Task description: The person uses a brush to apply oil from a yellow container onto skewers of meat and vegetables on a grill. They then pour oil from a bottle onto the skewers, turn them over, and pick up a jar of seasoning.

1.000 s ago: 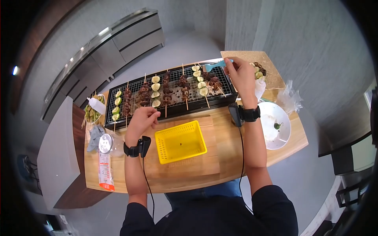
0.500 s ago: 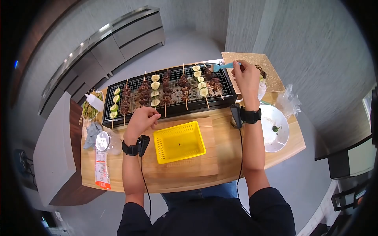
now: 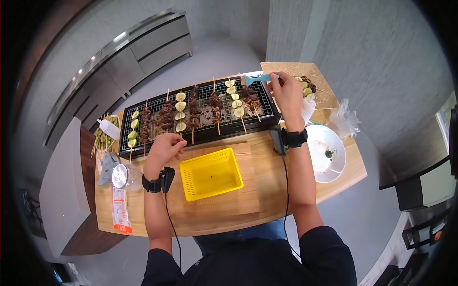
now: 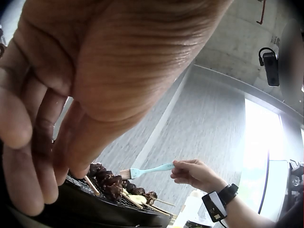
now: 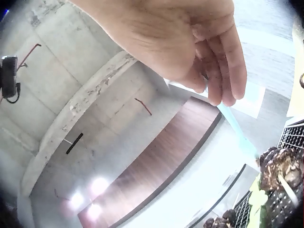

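In the head view my right hand pinches the handle of a light-blue basting brush over the grill's far right end. Its bristles are at the top of the rightmost meat skewer. Left of that skewer lies one of sliced zucchini. My left hand hovers by the front edge of the black grill, fingers loosely bent and holding nothing. Several more meat and zucchini skewers lie across the wire rack, their sticks pointing toward me.
A yellow basket sits on a wooden board before me. To the right are a white bowl, a squeeze bottle, a plastic bag and a patterned board. A jar, a grey cloth and another bottle stand left.
My right hand moved the brush to the right, then back left toward the rightmost skewer's top. The left hand stays by the grill's front edge. The head view shifts slightly.
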The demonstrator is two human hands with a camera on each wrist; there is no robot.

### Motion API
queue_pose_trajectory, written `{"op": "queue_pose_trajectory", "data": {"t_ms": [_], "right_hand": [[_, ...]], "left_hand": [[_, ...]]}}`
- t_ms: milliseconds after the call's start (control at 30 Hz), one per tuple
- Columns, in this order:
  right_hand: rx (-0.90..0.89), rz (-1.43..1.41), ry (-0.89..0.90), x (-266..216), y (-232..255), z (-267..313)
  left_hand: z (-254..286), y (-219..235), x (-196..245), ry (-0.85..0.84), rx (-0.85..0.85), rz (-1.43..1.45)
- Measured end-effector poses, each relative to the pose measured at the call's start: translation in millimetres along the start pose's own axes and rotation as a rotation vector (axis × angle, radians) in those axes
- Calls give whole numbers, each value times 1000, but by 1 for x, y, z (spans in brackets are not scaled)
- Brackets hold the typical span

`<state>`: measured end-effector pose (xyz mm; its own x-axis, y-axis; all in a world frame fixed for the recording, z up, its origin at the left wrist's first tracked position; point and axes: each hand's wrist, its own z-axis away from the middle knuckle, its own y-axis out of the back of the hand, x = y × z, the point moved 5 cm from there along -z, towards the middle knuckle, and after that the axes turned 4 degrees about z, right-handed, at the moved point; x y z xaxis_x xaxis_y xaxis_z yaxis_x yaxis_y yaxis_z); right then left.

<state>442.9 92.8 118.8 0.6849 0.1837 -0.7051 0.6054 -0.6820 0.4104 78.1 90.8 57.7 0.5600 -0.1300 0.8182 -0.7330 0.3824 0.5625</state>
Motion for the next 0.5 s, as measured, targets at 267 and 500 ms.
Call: {"op": "queue_pose_trajectory", "data": {"t_ms": [267,500], "right_hand": [[76,14,-13,-5,17,-3],[-30,-28,31,-11,4,1]], "left_hand": [[2,1,6,-11,16,-46],[0,3,-2,-29,6,-23]]}}
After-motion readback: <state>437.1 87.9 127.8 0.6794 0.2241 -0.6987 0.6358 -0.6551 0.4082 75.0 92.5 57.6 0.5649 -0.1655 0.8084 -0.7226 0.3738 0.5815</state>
